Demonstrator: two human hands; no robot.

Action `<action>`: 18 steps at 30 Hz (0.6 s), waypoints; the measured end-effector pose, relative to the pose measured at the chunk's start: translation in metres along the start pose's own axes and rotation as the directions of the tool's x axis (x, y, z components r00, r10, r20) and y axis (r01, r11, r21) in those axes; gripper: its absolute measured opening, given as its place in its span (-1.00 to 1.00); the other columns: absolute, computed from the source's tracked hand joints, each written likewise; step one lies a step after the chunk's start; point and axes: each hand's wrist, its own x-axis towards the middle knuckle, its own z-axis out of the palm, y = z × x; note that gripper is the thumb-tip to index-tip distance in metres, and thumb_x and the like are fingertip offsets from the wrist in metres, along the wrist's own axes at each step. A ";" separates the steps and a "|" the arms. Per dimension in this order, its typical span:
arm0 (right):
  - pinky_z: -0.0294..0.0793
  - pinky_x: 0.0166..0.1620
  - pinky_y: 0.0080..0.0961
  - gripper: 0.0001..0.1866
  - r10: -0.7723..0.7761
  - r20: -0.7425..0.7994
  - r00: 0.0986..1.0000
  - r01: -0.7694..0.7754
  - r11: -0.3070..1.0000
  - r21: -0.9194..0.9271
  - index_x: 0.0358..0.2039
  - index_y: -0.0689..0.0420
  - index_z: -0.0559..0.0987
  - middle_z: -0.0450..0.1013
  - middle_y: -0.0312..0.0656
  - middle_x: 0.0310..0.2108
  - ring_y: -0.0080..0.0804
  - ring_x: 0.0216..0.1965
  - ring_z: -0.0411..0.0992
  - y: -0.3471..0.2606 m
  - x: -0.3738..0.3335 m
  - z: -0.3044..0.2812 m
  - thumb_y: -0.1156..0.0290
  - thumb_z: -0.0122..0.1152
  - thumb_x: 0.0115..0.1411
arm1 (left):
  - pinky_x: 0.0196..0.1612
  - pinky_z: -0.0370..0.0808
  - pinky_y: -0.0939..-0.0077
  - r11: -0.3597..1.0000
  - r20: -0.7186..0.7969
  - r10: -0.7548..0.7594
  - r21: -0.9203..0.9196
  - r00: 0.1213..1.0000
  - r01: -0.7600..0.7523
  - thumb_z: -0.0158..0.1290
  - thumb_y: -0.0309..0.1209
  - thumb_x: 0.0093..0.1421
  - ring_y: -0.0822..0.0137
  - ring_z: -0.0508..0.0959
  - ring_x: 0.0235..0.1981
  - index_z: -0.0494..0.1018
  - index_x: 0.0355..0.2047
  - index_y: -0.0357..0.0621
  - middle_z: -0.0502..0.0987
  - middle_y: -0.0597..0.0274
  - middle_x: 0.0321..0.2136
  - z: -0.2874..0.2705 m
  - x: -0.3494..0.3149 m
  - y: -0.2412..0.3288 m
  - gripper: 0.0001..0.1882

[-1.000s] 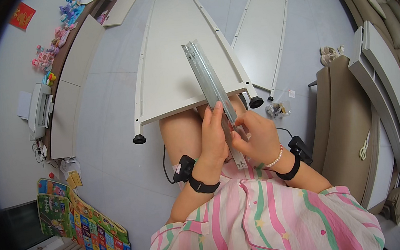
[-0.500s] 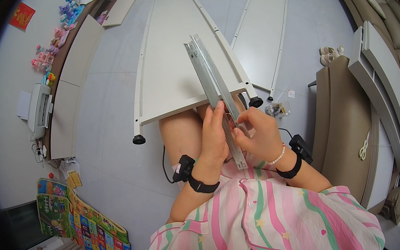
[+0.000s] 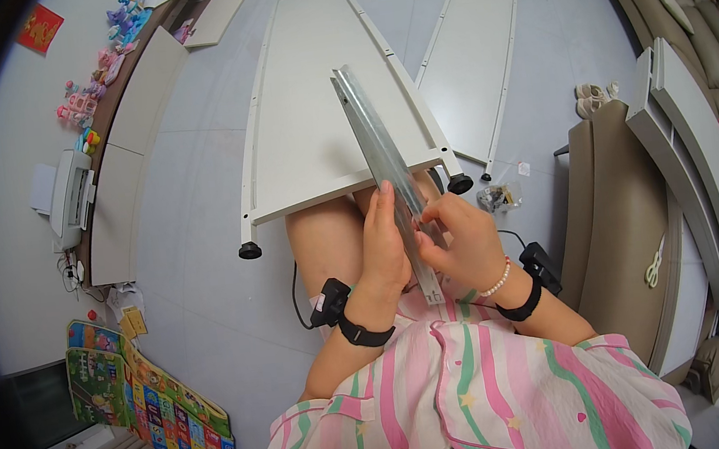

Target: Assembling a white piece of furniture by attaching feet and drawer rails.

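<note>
Two long, thin metal rails lie side by side, slanting up and away from my lap. My left hand (image 3: 384, 248) grips the left rail (image 3: 370, 146) near its lower part, thumb along its side. My right hand (image 3: 466, 235) pinches the lower part of the right rail (image 3: 386, 130), with the fingertips close to the left hand. The rails' upper parts are against each other or nearly so. Below them, a large white framed panel (image 3: 304, 116) rests across my legs, with black round feet (image 3: 249, 251) at its near corners. The palm sides of both hands are partly hidden.
Another white panel (image 3: 475, 54) lies on the floor behind to the right. A clear bag of small parts (image 3: 500, 198) sits near the right foot of the frame. A brown sofa seat (image 3: 607, 198) with grey curved panels (image 3: 703, 153) stands on the right; a low cabinet (image 3: 136, 99) lines the left.
The right rail has turned and come in against the left one, narrowing the gap between their upper ends. Both hands have stayed nearly in place.
</note>
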 end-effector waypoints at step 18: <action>0.49 -0.41 -0.36 -0.63 -0.118 0.049 0.992 0.126 0.969 -0.214 -0.13 0.16 0.49 0.49 -0.16 -0.37 -0.18 -0.43 0.52 0.011 0.012 -0.029 0.65 0.20 -0.02 | -0.55 0.24 0.62 0.999 0.043 -0.021 -0.033 0.999 0.023 -0.53 0.46 0.27 0.50 0.34 -0.59 0.39 -0.15 -0.19 0.46 0.30 -0.35 0.007 -0.005 0.016 -0.09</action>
